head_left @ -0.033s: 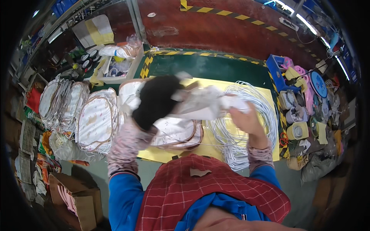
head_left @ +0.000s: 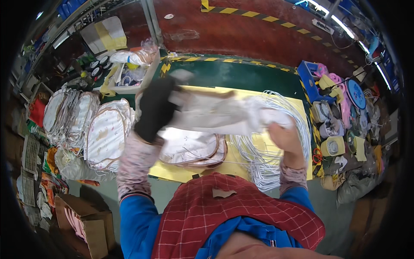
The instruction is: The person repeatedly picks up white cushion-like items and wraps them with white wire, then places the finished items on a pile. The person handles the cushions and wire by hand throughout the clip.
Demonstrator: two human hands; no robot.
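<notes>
A white fabric piece [head_left: 215, 114] with a brown edge is stretched between my two hands above the table, blurred by motion. In a black glove, my left hand [head_left: 155, 112] closes on its left end; the glove's fingers are smeared. My bare right hand [head_left: 284, 137] is closed on the other end, over a large coil of white cord [head_left: 254, 170]. Below the fabric lie oval white panels [head_left: 189, 151] with brown binding and a faint print, stacked on a yellow sheet [head_left: 239, 151]. One strand of cord runs from the panels toward the coil.
More stacked oval panels [head_left: 108, 140] stand at the left. A white bin [head_left: 129, 89] of tapes and small items sits at the back left. On the right are a blue crate [head_left: 307, 75], small tubs and red-handled scissors [head_left: 318, 156]. A cardboard box [head_left: 95, 231] is at the lower left.
My hands have moved apart, the left one leftward and the right one slightly rightward. The white fabric, bunched before, is now drawn out longer between them.
</notes>
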